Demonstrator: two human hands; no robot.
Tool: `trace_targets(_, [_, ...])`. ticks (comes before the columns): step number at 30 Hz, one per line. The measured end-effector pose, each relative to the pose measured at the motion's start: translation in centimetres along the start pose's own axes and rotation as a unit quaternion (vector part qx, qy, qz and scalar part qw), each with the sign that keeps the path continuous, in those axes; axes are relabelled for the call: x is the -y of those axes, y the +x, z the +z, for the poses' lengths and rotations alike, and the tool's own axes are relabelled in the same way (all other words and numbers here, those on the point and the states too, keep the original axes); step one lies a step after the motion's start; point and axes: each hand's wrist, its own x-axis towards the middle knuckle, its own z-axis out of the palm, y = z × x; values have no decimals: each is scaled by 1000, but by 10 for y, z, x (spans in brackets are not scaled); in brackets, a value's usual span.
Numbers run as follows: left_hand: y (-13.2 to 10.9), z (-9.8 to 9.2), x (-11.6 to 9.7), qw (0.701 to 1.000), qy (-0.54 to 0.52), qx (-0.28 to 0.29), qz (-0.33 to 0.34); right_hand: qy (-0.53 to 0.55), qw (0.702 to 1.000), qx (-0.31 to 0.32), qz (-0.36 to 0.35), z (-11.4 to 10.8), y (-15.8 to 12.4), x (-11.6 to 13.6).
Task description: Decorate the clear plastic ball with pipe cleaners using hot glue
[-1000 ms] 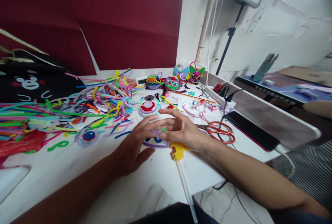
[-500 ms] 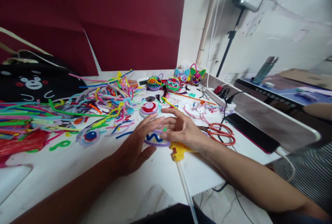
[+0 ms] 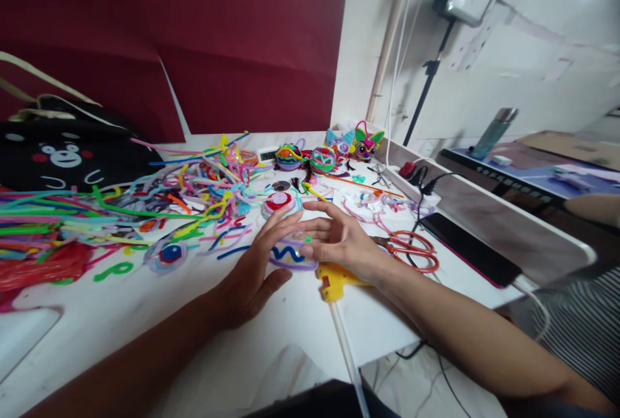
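My left hand (image 3: 252, 269) is open, thumb apart and fingers stretched toward the middle of the table. Opposite it, my right hand (image 3: 341, 240) is open too, its fingers loosely curved and close to the left fingertips. Between and beneath them lies a piece with a purple pipe-cleaner edge (image 3: 299, 268) and a blue zigzag; the hands partly hide it, and whether they touch it I cannot tell. A yellow glue gun (image 3: 332, 285) with a long glue stick lies just below my right hand. Beyond the fingertips sits a round pipe-cleaner coil (image 3: 277, 201) in red and pink.
Loose pipe cleaners (image 3: 194, 179) cover the left and back. A blue-centred coil (image 3: 167, 254) lies at left. Orange-handled scissors (image 3: 414, 251) and a phone (image 3: 469, 249) on a cable are at right. Several decorated balls (image 3: 322, 158) stand at the back. A person's striped clothing (image 3: 581, 321) shows at right.
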Motion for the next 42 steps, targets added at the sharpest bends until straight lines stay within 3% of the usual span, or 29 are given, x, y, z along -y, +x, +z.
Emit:
trace_targets(14, [3,4,-7,994,-42,-41,-88,10,1000,-22,-19,1,1,2])
trace_targets(20, [4,3,-11,992,-19,-32,-121,14,999,-32,-22,1,1,3])
trace_targets(42, [5,1,-11,989,-32,-18,-146,-20,999,-14,-44,0,0,3])
